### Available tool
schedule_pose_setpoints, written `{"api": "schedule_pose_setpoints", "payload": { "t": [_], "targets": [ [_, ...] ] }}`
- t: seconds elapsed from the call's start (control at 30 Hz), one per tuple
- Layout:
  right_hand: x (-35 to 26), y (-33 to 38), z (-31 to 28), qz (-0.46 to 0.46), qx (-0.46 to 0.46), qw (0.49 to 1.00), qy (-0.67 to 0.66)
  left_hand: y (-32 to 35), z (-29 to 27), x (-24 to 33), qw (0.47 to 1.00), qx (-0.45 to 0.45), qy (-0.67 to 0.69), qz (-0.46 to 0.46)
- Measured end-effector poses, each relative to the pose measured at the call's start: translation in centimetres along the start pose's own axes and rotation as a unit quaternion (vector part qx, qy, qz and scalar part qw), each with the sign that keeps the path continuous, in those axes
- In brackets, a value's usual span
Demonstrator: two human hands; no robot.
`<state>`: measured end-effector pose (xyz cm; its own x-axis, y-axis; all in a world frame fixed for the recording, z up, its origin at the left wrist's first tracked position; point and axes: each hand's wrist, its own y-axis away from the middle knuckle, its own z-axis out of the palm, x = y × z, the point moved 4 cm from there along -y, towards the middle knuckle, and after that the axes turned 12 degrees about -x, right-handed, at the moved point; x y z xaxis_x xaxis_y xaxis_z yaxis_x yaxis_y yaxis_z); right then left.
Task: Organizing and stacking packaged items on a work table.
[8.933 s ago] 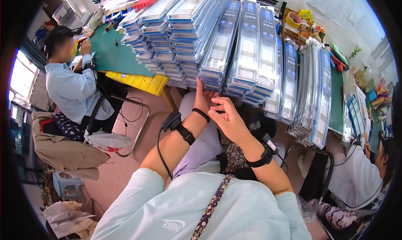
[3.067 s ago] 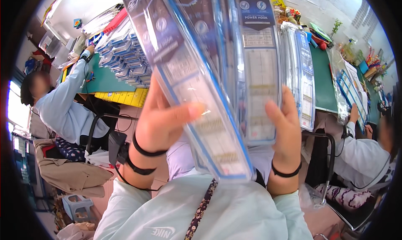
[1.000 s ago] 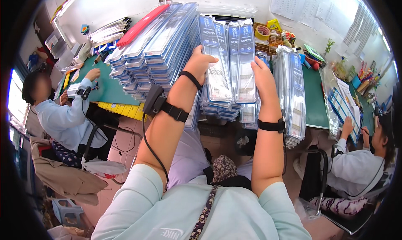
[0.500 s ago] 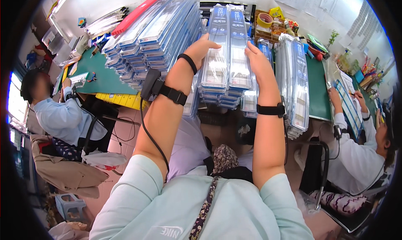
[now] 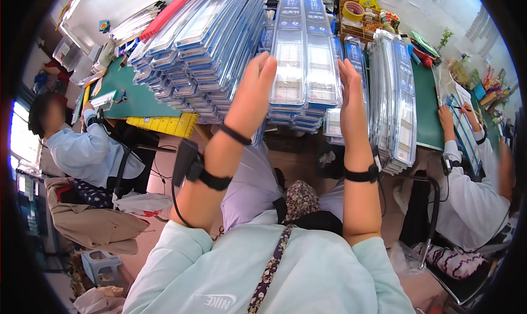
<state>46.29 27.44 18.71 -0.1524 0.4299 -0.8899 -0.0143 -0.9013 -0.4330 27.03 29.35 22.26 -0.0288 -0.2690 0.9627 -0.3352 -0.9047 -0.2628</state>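
Two side-by-side stacks of long, flat, clear plastic cases [image 5: 288, 75] with blue labels stand at the edge of the table in front of me. My left hand [image 5: 253, 92] is raised just left of these stacks, palm turned inward, fingers stretched out and nothing in it. On the other side my right hand [image 5: 352, 97] is held upright along their right edge, fingers straight and holding nothing. Whether its fingertips touch the cases I cannot tell. A taller pile of similar cases [image 5: 203, 45] leans to the left of my left hand, with a red strip [image 5: 173, 9] on top.
More cases [image 5: 392, 105] are stacked right of my right hand. A tape roll [image 5: 352, 10] sits on a wooden compartment tray [image 5: 351, 31] behind. People sit at the green table [image 5: 123, 92] on the left and at the right. A blue stool [image 5: 101, 267] stands lower left.
Both hands have come off the two middle stacks and drawn back towards me, the left further. Their fingers have straightened. The stacks stay in place on the table.
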Motion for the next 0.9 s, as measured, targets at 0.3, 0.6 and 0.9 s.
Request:
{"api": "schedule_pose_setpoints", "payload": {
  "t": [0.3,0.6,0.9],
  "targets": [
    [-0.1,2.3,2.3,-0.094,0.007,0.981,0.168,3.6,1.2,-3.8,0.976,0.061,-0.152,0.145],
    [1.9,1.7,2.6,-0.134,0.081,0.953,0.261,1.9,0.3,-4.0,0.972,0.095,-0.182,0.113],
    [2.0,1.8,2.4,-0.187,0.172,0.925,0.283,1.5,0.3,-3.7,0.937,0.121,-0.294,0.143]
  ]
}}
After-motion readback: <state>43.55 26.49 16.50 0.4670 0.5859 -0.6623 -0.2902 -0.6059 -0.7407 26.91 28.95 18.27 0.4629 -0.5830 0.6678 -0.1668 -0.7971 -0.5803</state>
